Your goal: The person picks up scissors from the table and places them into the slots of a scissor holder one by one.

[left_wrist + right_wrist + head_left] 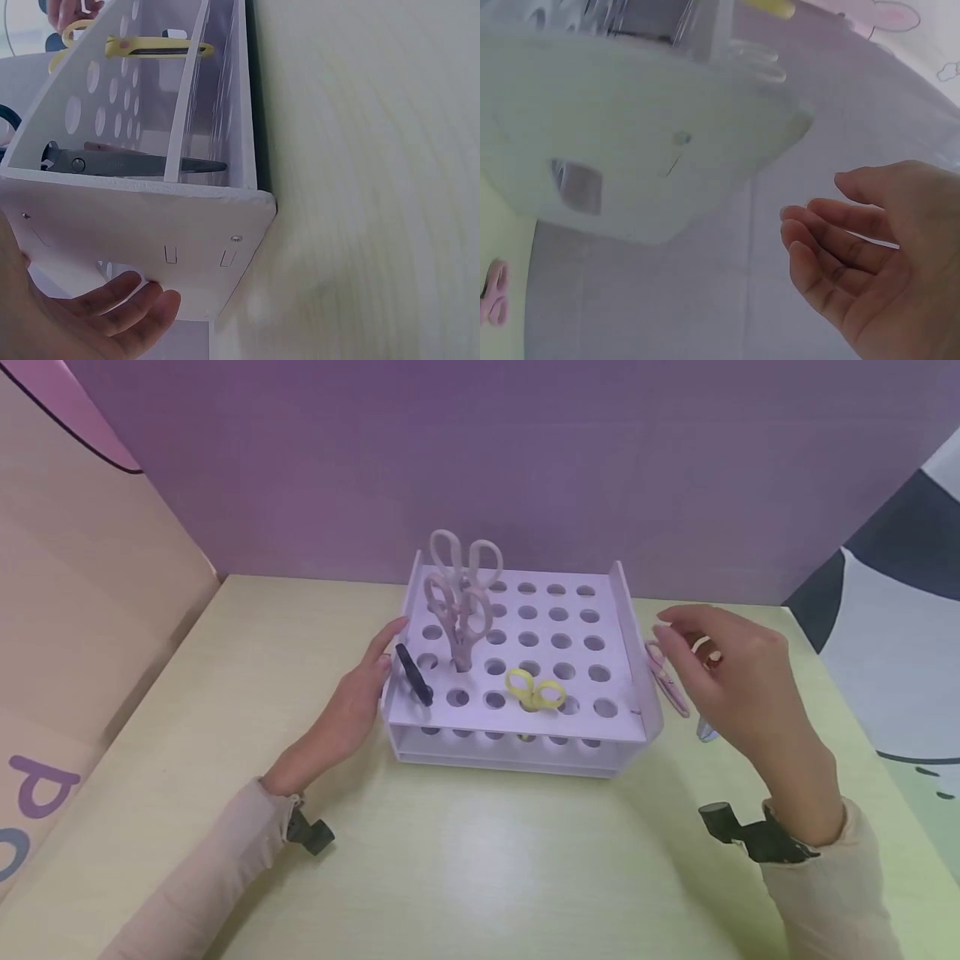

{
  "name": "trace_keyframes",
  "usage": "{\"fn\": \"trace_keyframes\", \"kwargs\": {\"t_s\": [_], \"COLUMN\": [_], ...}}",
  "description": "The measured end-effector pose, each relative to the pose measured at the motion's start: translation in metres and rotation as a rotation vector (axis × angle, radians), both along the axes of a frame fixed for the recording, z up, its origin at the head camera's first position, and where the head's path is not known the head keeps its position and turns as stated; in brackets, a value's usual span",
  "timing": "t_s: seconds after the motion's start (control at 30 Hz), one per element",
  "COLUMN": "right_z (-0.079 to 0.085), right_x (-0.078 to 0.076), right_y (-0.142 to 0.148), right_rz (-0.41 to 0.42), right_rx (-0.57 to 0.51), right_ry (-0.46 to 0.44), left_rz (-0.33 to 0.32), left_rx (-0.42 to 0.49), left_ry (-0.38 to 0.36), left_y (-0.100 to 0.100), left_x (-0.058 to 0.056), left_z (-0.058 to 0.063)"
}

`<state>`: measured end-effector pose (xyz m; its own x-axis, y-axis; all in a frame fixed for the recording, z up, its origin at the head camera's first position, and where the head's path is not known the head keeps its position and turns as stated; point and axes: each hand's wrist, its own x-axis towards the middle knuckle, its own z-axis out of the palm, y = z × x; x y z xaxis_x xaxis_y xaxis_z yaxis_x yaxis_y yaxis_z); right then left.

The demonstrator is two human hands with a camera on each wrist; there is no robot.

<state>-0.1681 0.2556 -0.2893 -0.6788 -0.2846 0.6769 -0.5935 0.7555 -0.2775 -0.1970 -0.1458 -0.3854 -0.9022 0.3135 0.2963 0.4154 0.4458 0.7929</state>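
A white rack [633, 652] with rows of round holes stands on the table. My left hand [352, 702] rests against its left side panel, fingertips touching the panel in the left wrist view. My right hand [738, 677] hovers beyond the rack's right side, fingers loosely bent and holding nothing. Upright in the holes are black-handled scissors [414, 675], yellow scissors [533, 696], pale pink scissors [462, 656] and whitish scissors [473, 562] behind them. Pink scissors [672, 689] lie on the table beside the rack, below my right hand.
A blue-grey piece [707, 729] on the table shows partly from under the right hand. A purple panel [525, 468] rises behind the table [480, 860], with printed panels at left and right.
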Motion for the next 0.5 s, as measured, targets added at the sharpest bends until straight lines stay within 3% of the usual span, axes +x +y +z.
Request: {"fn": "trace_keyframes", "kwargs": {"t_s": [0.23, 0.5], "right_z": [-0.020, -0.053], "right_x": [-0.025, -0.057], "right_y": [0.021, 0.036], "right_rz": [-0.053, -0.156], "right_rx": [-0.063, 0.003], "right_ry": [0.008, -0.240], "left_rz": [-0.001, 0.003], "left_rx": [0.010, 0.014], "left_ry": [0.004, -0.013], "left_y": [0.001, 0.001], "left_x": [-0.001, 0.001], "left_z": [-0.001, 0.000]}}
